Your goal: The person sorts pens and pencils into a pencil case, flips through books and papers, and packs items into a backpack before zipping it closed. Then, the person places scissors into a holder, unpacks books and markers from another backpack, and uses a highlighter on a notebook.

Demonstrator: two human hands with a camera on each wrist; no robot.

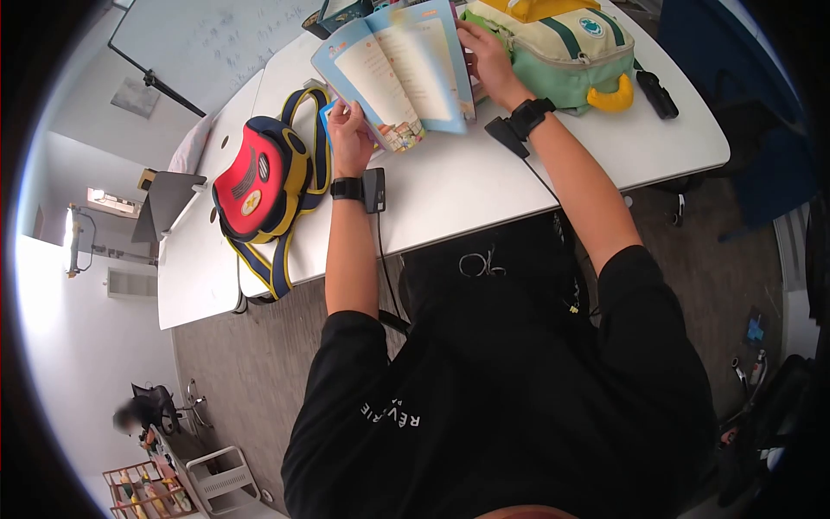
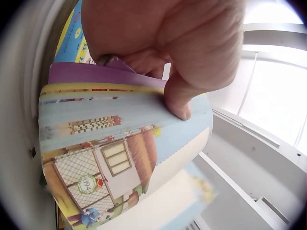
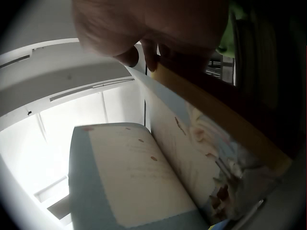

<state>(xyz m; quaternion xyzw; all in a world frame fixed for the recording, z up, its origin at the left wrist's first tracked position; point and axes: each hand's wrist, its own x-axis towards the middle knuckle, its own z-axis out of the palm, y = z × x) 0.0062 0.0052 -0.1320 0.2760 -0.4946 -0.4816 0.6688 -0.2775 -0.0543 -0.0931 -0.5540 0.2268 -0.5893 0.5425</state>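
Note:
An illustrated book with pale-blue page borders lies spread between the hands, tilted up above the white table. My left hand grips its left lower edge, thumb pressed on the printed page and the other fingers behind the purple cover; the left wrist view shows the stacked pages fanned under that thumb. At the right edge, my right hand holds the cover and pages, fingers partly hidden behind them. One page looks blurred. Past the left hand shows another blue-and-yellow printed cover.
A red, navy and yellow backpack lies on the table to the left. On the right sits a green-and-cream backpack, with a small black object beside it. A dark container stands behind the book. Cables hang from both wrist cameras.

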